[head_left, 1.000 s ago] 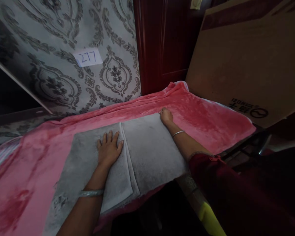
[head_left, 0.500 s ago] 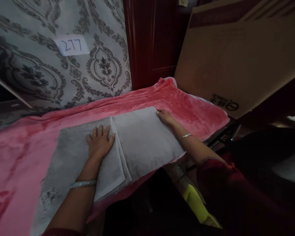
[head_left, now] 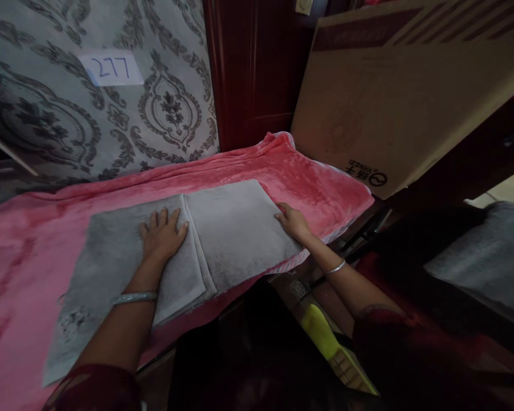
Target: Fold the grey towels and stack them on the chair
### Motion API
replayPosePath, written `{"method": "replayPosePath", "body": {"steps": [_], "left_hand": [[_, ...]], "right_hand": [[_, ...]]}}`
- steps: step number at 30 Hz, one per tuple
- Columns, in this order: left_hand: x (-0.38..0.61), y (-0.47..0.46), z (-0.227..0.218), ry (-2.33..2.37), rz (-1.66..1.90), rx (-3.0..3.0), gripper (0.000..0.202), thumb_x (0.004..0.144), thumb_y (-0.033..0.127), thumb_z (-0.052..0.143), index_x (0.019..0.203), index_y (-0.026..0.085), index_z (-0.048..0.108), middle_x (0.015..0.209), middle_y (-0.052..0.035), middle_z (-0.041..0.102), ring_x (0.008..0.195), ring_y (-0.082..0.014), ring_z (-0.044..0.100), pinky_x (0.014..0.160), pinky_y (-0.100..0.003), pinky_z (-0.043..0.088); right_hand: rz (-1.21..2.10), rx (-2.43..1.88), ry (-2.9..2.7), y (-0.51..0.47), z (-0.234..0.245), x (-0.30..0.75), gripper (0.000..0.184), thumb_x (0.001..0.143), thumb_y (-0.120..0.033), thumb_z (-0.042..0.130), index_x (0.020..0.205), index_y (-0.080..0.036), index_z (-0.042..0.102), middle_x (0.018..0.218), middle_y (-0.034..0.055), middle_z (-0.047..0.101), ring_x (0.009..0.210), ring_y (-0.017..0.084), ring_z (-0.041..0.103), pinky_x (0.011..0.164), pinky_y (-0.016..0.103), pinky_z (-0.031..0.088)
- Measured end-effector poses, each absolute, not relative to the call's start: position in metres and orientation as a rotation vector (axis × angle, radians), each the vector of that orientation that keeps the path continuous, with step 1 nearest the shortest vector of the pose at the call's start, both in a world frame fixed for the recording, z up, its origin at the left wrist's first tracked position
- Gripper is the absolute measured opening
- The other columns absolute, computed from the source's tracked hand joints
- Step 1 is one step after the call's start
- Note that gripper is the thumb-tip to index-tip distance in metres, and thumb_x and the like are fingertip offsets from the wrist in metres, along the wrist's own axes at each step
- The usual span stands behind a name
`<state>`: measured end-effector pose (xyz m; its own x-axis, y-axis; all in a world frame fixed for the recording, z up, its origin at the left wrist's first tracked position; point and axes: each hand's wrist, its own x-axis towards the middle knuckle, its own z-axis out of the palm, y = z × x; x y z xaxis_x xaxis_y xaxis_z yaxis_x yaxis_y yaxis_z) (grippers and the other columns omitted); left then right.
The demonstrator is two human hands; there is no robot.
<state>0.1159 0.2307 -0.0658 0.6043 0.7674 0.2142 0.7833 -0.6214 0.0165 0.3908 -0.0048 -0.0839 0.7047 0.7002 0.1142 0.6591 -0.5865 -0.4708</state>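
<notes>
A grey towel [head_left: 235,228] lies spread on a pink blanket [head_left: 317,177], with one part folded over the other along a seam near the middle. My left hand [head_left: 163,237] rests flat on the folded left part, fingers spread, just beside the seam. My right hand [head_left: 293,221] sits at the towel's right edge, fingers curled over the edge; whether they pinch the cloth is hard to make out. Both wrists wear a silver bangle.
A patterned grey panel [head_left: 163,108] with a paper label "277" [head_left: 111,67] leans behind the blanket. A dark red wooden door [head_left: 252,68] stands behind, a large cardboard box [head_left: 394,103] at the right. A yellow-green object [head_left: 321,334] lies below the edge.
My right hand has slid from the towel's far right corner down along its right edge toward me. My left hand has stayed flat on the towel. The view has shifted right.
</notes>
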Motion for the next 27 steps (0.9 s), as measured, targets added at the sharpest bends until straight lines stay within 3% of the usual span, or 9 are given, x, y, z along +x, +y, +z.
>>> {"method": "replayPosePath", "body": {"steps": [6, 21, 27], "left_hand": [[0.117, 0.232, -0.067, -1.334, -0.331, -2.75, 0.064, 0.096, 0.053, 0.027, 0.151, 0.024, 0.038, 0.16, -0.0134, 0.031, 0.145, -0.039, 0.027, 0.111, -0.065, 0.027], [0.113, 0.229, -0.064, -1.383, -0.248, -2.729, 0.063, 0.097, 0.05, 0.028, 0.152, 0.023, 0.037, 0.16, -0.0136, 0.031, 0.147, -0.0368, 0.026, 0.115, -0.062, 0.022], [0.109, 0.225, -0.063, -1.384, -0.254, -2.732, 0.061, 0.097, 0.048, 0.031, 0.152, 0.023, 0.038, 0.16, -0.0133, 0.031, 0.147, -0.037, 0.026, 0.115, -0.062, 0.023]], "right_hand": [[0.04, -2.562, -1.001, -0.028, -0.09, 0.376, 0.051, 0.098, -0.04, 0.041, 0.145, -0.018, 0.047, 0.12, 0.0129, 0.07, 0.111, 0.029, 0.064, 0.09, 0.035, 0.048], [0.055, -2.497, -0.953, -0.035, -0.095, 0.373, 0.04, 0.098, -0.036, 0.043, 0.129, -0.021, 0.063, 0.117, 0.0097, 0.072, 0.107, 0.025, 0.066, 0.085, 0.032, 0.049], [-0.039, -2.587, -1.065, -0.03, -0.088, 0.368, 0.044, 0.096, -0.031, 0.046, 0.136, -0.016, 0.058, 0.118, 0.0174, 0.069, 0.106, 0.029, 0.066, 0.087, 0.037, 0.049]]}}
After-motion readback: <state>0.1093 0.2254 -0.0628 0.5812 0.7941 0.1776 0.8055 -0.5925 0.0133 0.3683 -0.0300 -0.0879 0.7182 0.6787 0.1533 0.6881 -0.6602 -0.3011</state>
